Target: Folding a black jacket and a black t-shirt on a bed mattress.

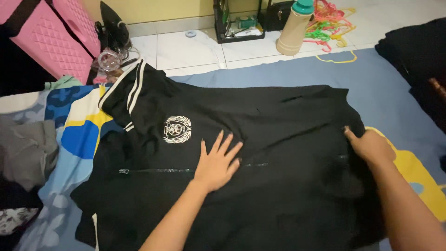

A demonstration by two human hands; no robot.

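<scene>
A black zip jacket (278, 116) with white-striped collar and a white crest on the chest lies spread on a blue patterned blanket (381, 88). My left hand (217, 161) rests flat on the middle of the jacket, fingers spread, just above the zip line. My right hand (369, 145) presses on the jacket's right edge near the hem, fingers curled against the fabric; whether it pinches the cloth I cannot tell.
A beige flask with teal lid (293, 30) and colourful hangers (327, 23) sit on the white tiled floor beyond. A black iron (114, 25) and pink basket (51, 37) are at upper left. Grey clothing (25, 148) lies left; dark clothes (418, 60) lie right.
</scene>
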